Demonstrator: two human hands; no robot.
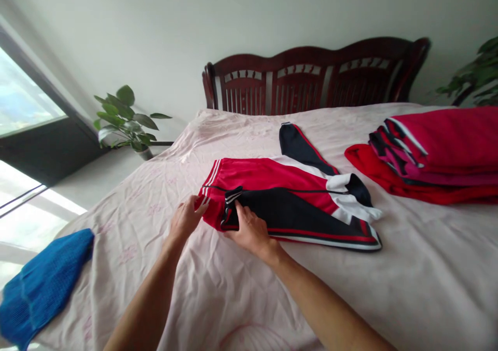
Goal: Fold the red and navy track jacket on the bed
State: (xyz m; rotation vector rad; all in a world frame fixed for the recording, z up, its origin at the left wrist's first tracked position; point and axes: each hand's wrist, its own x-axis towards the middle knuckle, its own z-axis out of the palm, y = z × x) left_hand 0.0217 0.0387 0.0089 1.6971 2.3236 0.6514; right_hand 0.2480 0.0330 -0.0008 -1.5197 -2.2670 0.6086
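Observation:
A red, black and white zip-up track jacket lies flat across the bed, its striped hem to the left and its white collar to the right. One black sleeve is folded over the front, with its striped cuff near the hem; the other stretches out toward the headboard. My left hand is closed on the red hem at the jacket's near left corner. Just right of it, my right hand grips the folded sleeve by the cuff end, thumb low and fingers on top. The fabric hides part of the fingertips.
Folded red and magenta clothes are stacked at the right. A blue cloth lies at the bed's left edge. The pale bedsheet is wrinkled. Behind are a dark wooden bench back and a potted plant by the window.

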